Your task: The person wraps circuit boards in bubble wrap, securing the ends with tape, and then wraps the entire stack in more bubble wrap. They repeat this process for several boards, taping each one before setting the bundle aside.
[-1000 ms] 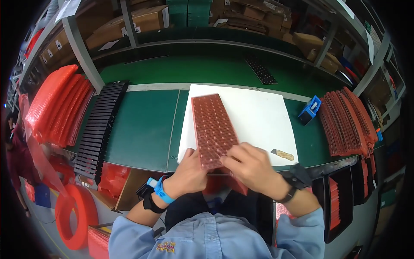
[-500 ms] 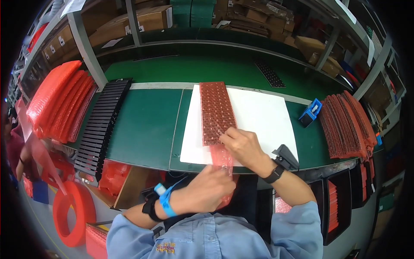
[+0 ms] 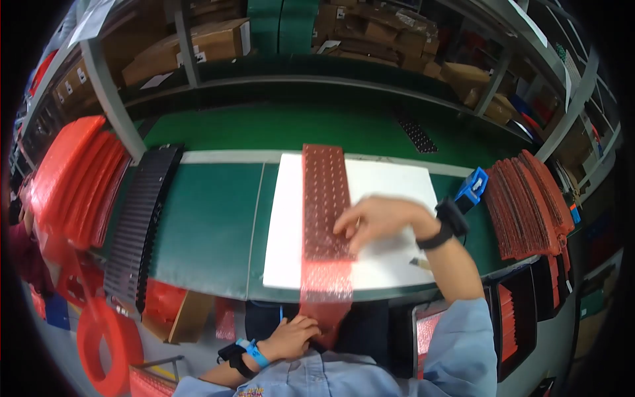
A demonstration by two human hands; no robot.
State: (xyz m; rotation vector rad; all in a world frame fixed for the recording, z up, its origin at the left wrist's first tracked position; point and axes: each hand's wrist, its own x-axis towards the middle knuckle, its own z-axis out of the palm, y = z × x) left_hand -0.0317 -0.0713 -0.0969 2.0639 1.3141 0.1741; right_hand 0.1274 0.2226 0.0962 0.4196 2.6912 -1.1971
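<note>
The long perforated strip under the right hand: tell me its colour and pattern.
Dark red long perforated strip, covered in a regular grid of small holes or studs; seen best in the head view.

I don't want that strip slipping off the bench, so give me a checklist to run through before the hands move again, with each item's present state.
1. Right hand pressing the red strip onto the white board: ok.
2. Left hand at the strip's hanging end below the bench edge: ok; its grip cannot tell.
3. Strip lying straight along the board: ok.
4. Strip fully on the board: not ok, its near end overhangs the green bench.
5. Blue tool apart from the strip: ok.
</note>
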